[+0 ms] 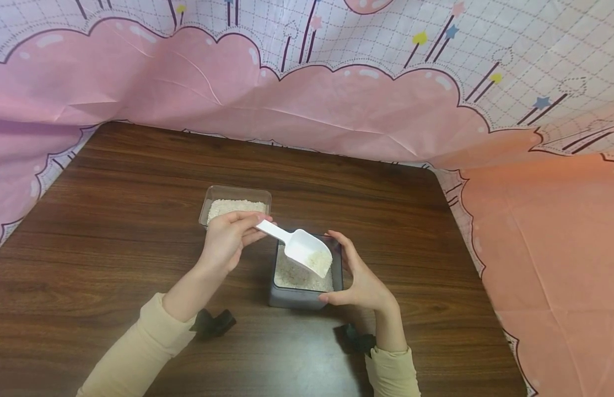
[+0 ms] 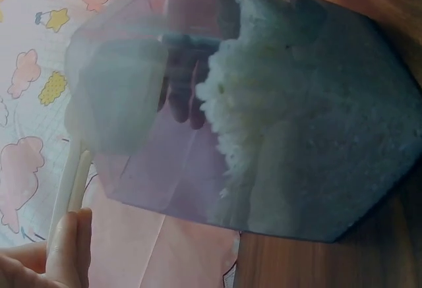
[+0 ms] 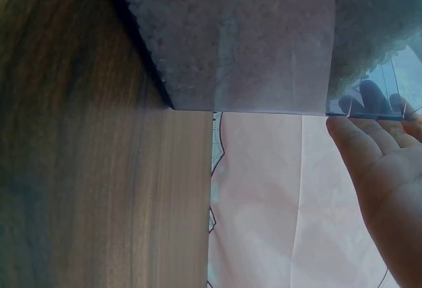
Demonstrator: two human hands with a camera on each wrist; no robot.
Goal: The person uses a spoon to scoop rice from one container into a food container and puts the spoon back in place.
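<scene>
My left hand (image 1: 222, 245) pinches the handle of a white plastic scoop (image 1: 295, 245), tilted over a grey see-through bin (image 1: 293, 299). Some rice (image 1: 319, 260) lies near the scoop's lip. Below it, more rice (image 1: 297, 278) fills much of the bin. With the thumb at the front corner and the fingers along the far right side, my right hand (image 1: 364, 284) grips the bin's rim. Through the bin wall (image 2: 191, 182) in the left wrist view, the rice forms a slope. The right wrist view shows my right hand's fingers (image 3: 369, 133) at the rim.
Behind the left hand stands a clear plastic tub (image 1: 240, 193) with rice in it, partly hidden by that hand. Dark straps (image 1: 215, 323) show at both wrists. A patterned pink curtain (image 1: 307, 116) hangs round the wooden table (image 1: 89, 220).
</scene>
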